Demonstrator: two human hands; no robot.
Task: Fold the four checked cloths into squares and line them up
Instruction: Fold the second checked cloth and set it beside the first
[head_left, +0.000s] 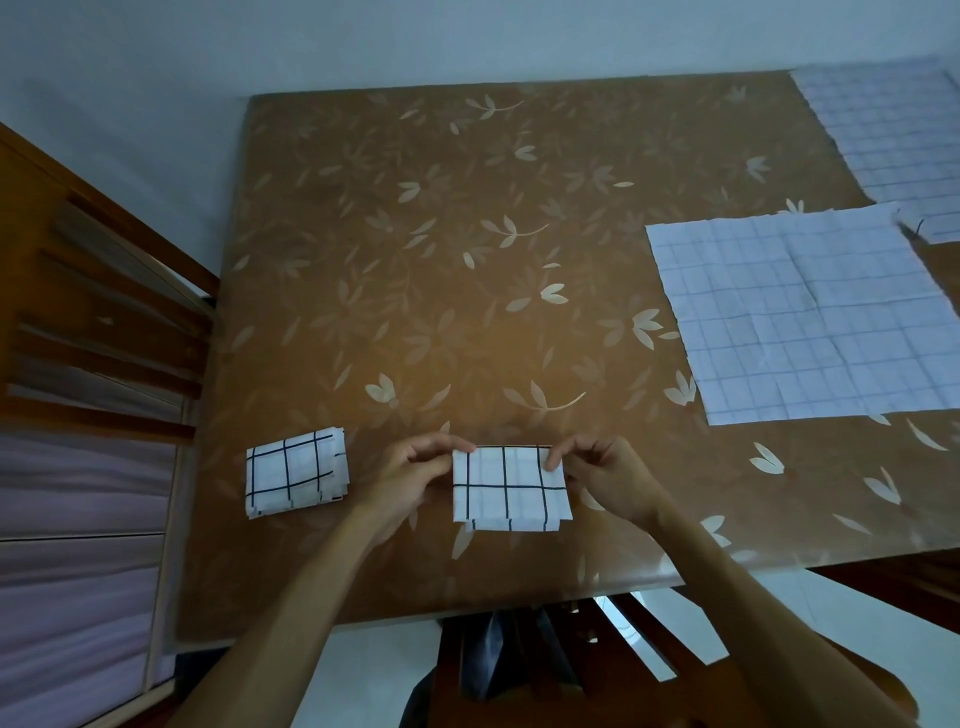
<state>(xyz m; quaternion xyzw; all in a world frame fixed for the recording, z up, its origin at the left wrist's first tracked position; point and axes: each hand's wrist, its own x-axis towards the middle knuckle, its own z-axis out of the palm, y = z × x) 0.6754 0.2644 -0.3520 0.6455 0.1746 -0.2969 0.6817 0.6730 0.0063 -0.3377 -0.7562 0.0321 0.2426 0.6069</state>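
My left hand and right hand pinch top corners of second folded white checked cloth, lower centre, squaring edges beside finished folded square; two flat cloths wait right.

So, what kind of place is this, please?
Probably a home dining room: a table under a leaf-patterned cover, wooden chairs beside it, plain walls and a pale tiled floor.

Dim, bluish, even light; shadows soft. Faint glare on table near edge. Wide-angle bowing at frame edges; corners soft, slightly blurred. Centre sharp.
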